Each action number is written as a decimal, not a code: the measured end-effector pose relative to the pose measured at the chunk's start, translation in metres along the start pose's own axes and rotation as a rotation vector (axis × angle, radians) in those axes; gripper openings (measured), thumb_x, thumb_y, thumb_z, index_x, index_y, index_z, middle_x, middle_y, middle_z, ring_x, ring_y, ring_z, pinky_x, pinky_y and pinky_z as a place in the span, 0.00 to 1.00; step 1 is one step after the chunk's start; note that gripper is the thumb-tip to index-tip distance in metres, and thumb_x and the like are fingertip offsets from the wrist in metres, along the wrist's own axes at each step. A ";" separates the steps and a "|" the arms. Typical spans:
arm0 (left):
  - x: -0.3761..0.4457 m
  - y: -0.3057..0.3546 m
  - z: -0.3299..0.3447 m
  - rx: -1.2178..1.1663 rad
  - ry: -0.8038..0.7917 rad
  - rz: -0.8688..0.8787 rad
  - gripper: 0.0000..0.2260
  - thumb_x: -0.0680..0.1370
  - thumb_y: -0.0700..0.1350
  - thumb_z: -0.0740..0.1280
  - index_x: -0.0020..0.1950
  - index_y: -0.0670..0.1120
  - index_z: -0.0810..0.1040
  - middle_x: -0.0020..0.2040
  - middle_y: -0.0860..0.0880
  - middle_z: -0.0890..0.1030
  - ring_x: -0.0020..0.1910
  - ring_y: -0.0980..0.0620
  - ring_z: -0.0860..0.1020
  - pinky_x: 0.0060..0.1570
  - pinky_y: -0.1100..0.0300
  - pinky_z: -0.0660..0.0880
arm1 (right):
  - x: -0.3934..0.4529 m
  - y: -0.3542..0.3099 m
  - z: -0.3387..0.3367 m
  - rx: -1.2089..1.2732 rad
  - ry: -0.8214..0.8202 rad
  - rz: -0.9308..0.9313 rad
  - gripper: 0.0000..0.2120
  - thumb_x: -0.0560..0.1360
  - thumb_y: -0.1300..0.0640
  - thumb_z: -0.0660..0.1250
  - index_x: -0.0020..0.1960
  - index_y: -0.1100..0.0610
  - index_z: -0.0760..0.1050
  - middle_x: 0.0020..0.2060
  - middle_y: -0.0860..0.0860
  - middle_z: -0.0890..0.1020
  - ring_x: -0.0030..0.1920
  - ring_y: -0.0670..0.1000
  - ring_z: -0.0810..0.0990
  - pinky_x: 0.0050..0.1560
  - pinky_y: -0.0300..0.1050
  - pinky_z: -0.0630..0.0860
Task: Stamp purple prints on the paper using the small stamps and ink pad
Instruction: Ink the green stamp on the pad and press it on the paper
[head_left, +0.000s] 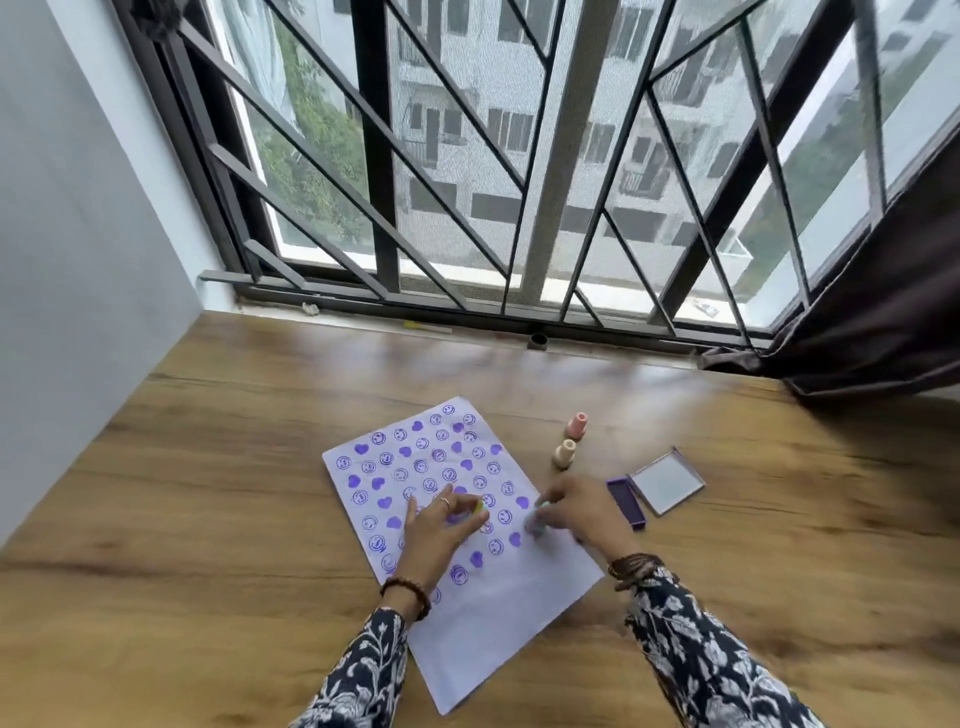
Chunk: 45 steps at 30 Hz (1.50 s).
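A white sheet of paper (498, 603) lies tilted on the wooden table, its upper half covered with purple hearts and smiley prints. My left hand (439, 535) rests over the prints and pinches a small yellow-green stamp (477, 508). My right hand (576, 512) is at the paper's right edge, fingers closed on a small pale blue stamp (535, 526) that is blurred. The purple ink pad (626, 503) lies open to the right of my right hand, its lid (666, 483) folded back.
Two more small stamps stand upright beyond the paper's right edge, a pink one (576, 426) and a cream one (564, 453). A window with dark bars (467, 208) runs along the table's far edge. A dark curtain (857, 322) hangs at the right.
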<state>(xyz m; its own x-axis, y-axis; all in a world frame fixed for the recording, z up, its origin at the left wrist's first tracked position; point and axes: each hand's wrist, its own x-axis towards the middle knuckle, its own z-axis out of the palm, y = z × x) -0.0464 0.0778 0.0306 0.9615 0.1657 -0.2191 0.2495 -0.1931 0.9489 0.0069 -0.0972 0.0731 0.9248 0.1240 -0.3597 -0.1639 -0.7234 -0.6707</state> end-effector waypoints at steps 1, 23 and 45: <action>-0.001 0.003 -0.001 -0.006 -0.012 -0.009 0.09 0.72 0.45 0.70 0.51 0.45 0.79 0.50 0.50 0.81 0.64 0.54 0.71 0.74 0.51 0.37 | -0.005 0.004 -0.005 0.166 0.008 0.041 0.04 0.65 0.63 0.72 0.33 0.64 0.80 0.23 0.49 0.74 0.25 0.46 0.70 0.24 0.35 0.62; -0.018 0.039 0.036 -0.364 -0.219 -0.015 0.09 0.72 0.35 0.68 0.51 0.38 0.80 0.43 0.48 0.83 0.39 0.62 0.80 0.41 0.74 0.75 | -0.068 0.022 -0.009 0.975 0.148 -0.035 0.08 0.68 0.66 0.72 0.47 0.60 0.82 0.38 0.50 0.88 0.40 0.44 0.84 0.38 0.30 0.78; 0.028 0.050 0.069 0.011 -0.143 0.149 0.09 0.65 0.41 0.75 0.43 0.50 0.82 0.41 0.55 0.83 0.42 0.60 0.78 0.45 0.73 0.71 | -0.012 0.031 -0.034 0.781 0.288 0.088 0.06 0.70 0.63 0.72 0.35 0.56 0.83 0.29 0.52 0.85 0.26 0.47 0.81 0.29 0.35 0.78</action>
<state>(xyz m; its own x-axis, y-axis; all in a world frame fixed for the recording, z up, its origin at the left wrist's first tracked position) 0.0012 0.0063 0.0558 0.9942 -0.0042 -0.1073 0.1039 -0.2159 0.9709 0.0026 -0.1441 0.0779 0.9316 -0.1663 -0.3233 -0.3325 -0.0300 -0.9426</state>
